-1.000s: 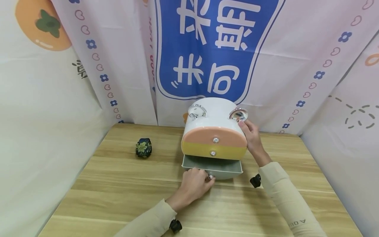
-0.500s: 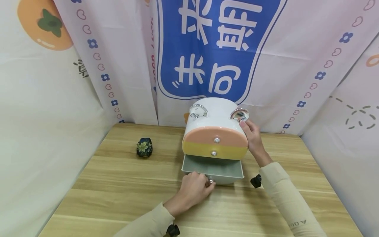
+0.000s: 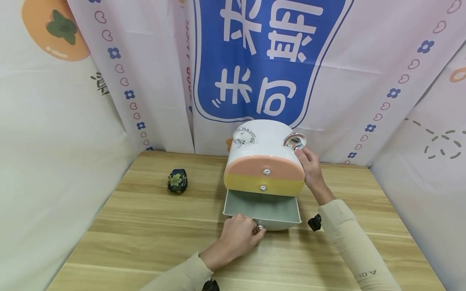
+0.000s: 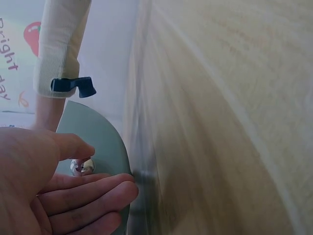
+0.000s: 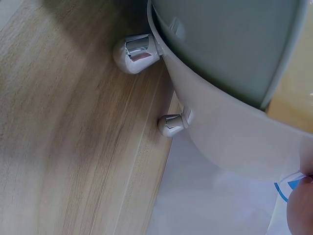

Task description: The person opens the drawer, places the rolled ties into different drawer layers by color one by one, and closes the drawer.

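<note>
A small rounded chest of drawers (image 3: 271, 135) with a white shell stands at the back of the table, its fronts orange, yellow and grey-green. Its bottom drawer (image 3: 276, 224) is pulled out; nothing shows inside the visible part. My left hand (image 3: 238, 236) pinches that drawer's silver knob (image 4: 82, 166) between thumb and finger, the other fingers extended below it in the left wrist view. My right hand (image 3: 309, 169) holds the chest's right side, just under a round silver-rimmed piece (image 3: 295, 141). In the right wrist view only a fingertip (image 5: 301, 208) shows at the shell.
A dark watch-like band with a yellow-green leaf pattern (image 3: 177, 180) lies on the wooden table (image 3: 145, 226) left of the chest. Printed fabric (image 3: 167, 81) hangs close behind the chest. Short silver feet (image 5: 136, 53) hold the chest off the table.
My left hand has drawn the bottom drawer further out toward me, more so in the first half second. My right hand stays in place on the chest's side.
</note>
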`<action>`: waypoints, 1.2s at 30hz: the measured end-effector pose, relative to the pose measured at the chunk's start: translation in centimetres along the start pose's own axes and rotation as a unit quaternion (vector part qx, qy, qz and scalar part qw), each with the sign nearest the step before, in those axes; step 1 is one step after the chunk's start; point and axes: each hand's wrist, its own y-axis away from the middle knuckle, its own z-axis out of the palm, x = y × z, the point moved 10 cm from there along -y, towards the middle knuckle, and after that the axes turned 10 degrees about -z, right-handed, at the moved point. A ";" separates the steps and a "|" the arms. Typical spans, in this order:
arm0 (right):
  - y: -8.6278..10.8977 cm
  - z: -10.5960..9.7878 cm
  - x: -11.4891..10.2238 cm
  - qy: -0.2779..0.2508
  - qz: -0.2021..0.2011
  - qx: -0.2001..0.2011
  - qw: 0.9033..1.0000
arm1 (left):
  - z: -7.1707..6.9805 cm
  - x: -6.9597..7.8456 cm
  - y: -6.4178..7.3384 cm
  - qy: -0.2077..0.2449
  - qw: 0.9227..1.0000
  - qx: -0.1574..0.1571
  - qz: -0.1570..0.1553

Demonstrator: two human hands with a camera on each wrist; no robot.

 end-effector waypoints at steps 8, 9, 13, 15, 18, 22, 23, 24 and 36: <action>0.1 0.3 -1.3 0.003 0.004 -0.011 1.000 | 0.5 0.1 0.3 0.003 1.000 -0.005 0.007; 0.1 0.4 -1.7 0.001 0.003 -0.012 1.000 | 0.5 0.1 0.4 0.004 1.000 -0.005 0.007; 0.2 0.6 -2.2 -0.004 0.001 -0.012 1.000 | 0.7 0.0 0.4 -0.003 1.000 -0.004 0.002; 0.2 0.6 -2.0 -0.005 0.002 -0.011 1.000 | 0.8 -0.1 0.5 -0.006 1.000 -0.002 -0.001; 0.2 0.7 -1.9 -0.006 0.003 -0.012 1.000 | 0.8 -0.4 0.6 -0.010 1.000 0.001 -0.004; 0.3 0.8 -2.1 -0.009 0.002 -0.013 1.000 | 0.9 -0.7 0.7 0.001 1.000 -0.001 -0.006; 0.3 0.8 -2.1 -0.009 0.001 -0.013 1.000 | 0.9 -0.8 0.7 0.006 1.000 -0.002 -0.005; 0.3 0.8 -2.2 -0.010 0.000 -0.014 1.000 | 0.9 -0.9 0.8 0.007 1.000 -0.002 -0.003; 0.1 0.2 -0.4 -0.007 0.006 -0.011 1.000 | 0.1 -5.9 1.7 0.063 0.997 -0.027 -0.045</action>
